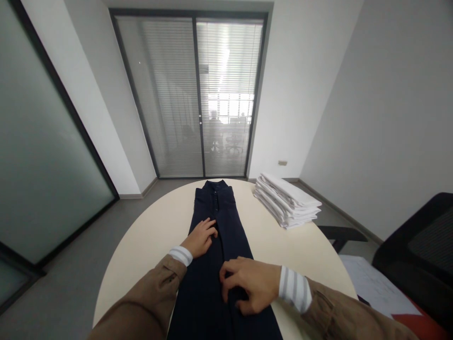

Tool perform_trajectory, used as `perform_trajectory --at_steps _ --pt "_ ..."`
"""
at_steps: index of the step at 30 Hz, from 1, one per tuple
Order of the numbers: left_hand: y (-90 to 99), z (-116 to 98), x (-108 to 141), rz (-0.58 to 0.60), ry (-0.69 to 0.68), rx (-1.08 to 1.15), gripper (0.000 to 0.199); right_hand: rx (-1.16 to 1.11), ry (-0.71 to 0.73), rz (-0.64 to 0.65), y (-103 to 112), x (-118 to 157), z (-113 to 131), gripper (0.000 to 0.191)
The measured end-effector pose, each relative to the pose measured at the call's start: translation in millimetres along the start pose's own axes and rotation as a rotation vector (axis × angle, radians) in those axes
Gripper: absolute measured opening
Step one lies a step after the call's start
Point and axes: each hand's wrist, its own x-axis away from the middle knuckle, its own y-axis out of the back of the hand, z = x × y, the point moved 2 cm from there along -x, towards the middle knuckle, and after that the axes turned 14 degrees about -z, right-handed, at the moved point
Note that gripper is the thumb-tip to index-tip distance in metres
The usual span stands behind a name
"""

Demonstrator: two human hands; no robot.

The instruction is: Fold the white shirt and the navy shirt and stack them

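Observation:
A pair of dark navy trousers (207,293) lies lengthwise on the round cream table (138,245), the waistband at the far end and the legs running toward me. My left hand (200,237) rests on the left leg just below the fly, its fingers loosely spread over the cloth. Nearer to me, my right hand (253,283) bends over the right leg. Its curled fingertips hold the cloth along the inner edge, with the thumb lower down. The lower ends of the legs run out of view.
A stack of folded white cloths (286,200) sits on the table's far right side. To the right stands a black mesh chair (421,245), with white papers (375,283) and something red (424,326) near it. Glass doors with blinds (198,99) are beyond the table.

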Motion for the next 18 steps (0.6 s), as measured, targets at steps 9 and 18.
perform_trajectory --at_steps 9,18 --pt "5.5 -2.0 0.8 0.05 -0.046 0.065 0.019 -0.158 -0.004 0.082 -12.8 1.7 8.4 0.019" --pt "26.3 -15.0 0.0 0.021 -0.122 0.074 0.023 0.06 -0.169 -0.283 11.8 -14.8 -29.4 0.033"
